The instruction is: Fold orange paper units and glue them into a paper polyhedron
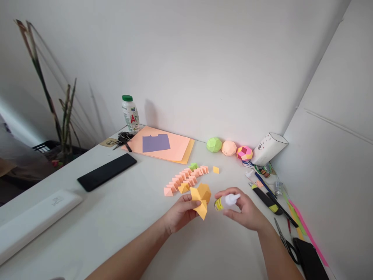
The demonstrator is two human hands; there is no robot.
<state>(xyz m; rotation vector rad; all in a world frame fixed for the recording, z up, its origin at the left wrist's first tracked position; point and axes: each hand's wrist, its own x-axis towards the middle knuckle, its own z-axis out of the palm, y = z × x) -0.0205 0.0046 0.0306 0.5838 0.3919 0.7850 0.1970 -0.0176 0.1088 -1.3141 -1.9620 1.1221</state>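
Observation:
My left hand (183, 212) grips a yellow-orange folded paper model (201, 197) with pointed flaps, its thumb pressed on the front. In my right hand (246, 212) is a small glue bottle (226, 202) with a white nozzle and a yellow label. The bottle lies tilted between thumb and fingers, nozzle pointing right, a short gap away from the paper model. Just beyond my left hand stand rows of small folded peach paper pieces (182, 178). Among them are an orange folded piece (183, 188) and a green folded piece (193, 167).
Along the wall sit a green paper ball (214, 144), a peach one (229, 148) and a multicoloured one (244, 153). Coloured paper sheets (177, 146), keys (125, 138) and a white bottle (131, 114) are behind left. Scissors (287, 243) and a cutter (265, 199) lie right.

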